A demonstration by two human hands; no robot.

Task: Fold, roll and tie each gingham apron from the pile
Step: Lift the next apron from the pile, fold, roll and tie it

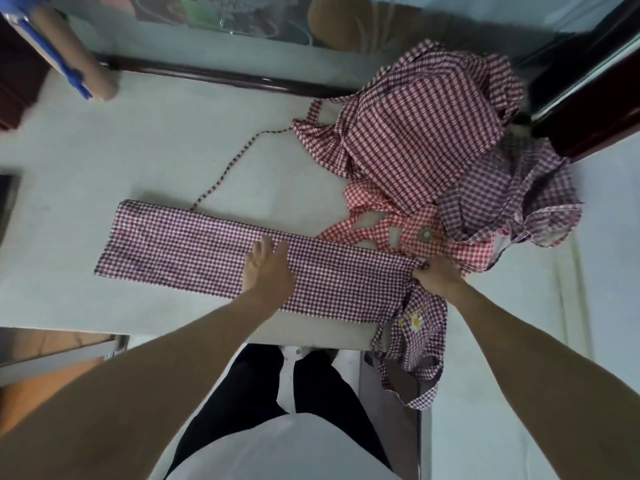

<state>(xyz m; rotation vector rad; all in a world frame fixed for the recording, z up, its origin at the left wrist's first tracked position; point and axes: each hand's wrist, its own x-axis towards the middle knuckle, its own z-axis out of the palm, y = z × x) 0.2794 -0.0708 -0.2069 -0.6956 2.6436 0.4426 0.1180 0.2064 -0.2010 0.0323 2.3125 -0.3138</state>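
Observation:
A purple gingham apron (194, 247) lies folded into a long strip across the pale table (104, 161). My left hand (268, 268) presses flat on the strip's middle, fingers straight. My right hand (437, 273) grips the strip's right end, where the fabric bunches. The apron's bib with a daisy patch (414, 322) hangs over the table's front edge. One thin tie (227, 171) trails from the strip's far edge toward the pile. The pile of gingham aprons (426, 133) sits at the back right: maroon on top, red (419, 233) and purple below.
A cardboard tube with a blue tool on it (74, 64) lies at the table's far left corner. A dark wooden rail (207, 76) runs along the table's back edge. Dark furniture (595, 98) stands at the right. My legs are below the table's front edge.

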